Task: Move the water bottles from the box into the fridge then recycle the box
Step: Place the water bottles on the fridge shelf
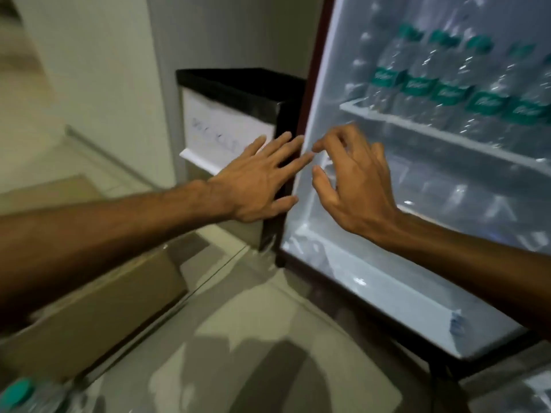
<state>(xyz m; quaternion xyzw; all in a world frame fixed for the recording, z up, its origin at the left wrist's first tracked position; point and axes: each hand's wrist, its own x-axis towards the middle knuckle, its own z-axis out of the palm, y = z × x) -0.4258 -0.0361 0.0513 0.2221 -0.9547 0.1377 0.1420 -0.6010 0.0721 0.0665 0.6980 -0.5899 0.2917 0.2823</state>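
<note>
The fridge (310,138) stands open on the right, lit white inside. Several clear water bottles with green labels and caps (447,90) stand in a row on its upper shelf (417,129); more bottles show dimly on the shelf below. My left hand (259,180) is spread flat, fingers apart, by the fridge's left edge and holds nothing. My right hand (354,180) hovers in front of the lower shelf with fingers curled and apart, empty. A brown cardboard box (98,317) lies on the floor at lower left, under my left forearm. One green-capped bottle (21,394) shows at the bottom left corner.
A black bin (238,84) with a white paper label stands against the wall just left of the fridge. The floor is pale tile (268,338). The picture is blurred by motion.
</note>
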